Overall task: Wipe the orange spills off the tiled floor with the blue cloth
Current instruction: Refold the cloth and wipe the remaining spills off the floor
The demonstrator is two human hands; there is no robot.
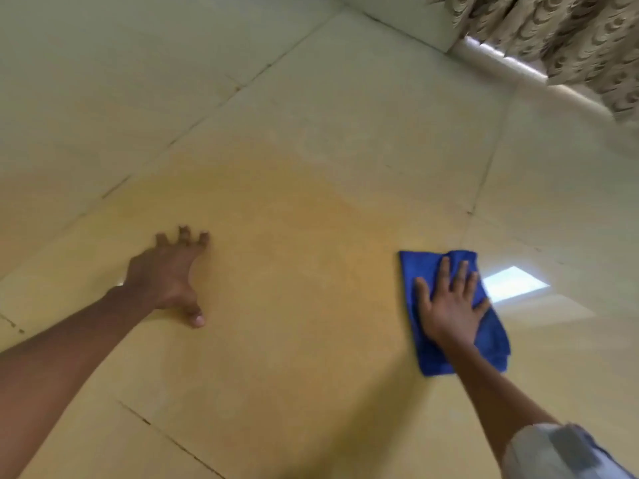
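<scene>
Tiled floor (345,81) fills the view, pale in the far tiles and tinted orange across the near ones. The orange spill (276,219) shows as a broad, thin film between the two hands, with no thick puddle visible; judged from this, the wiping is partly done and a wide smeared patch is left. Blue cloth (428,357) lies folded on the floor at the right edge of that patch. Right hand (449,305) presses flat on the cloth, fingers straight and spread. Left hand (166,274) rests on the bare floor, fingers splayed, grasping nothing.
</scene>
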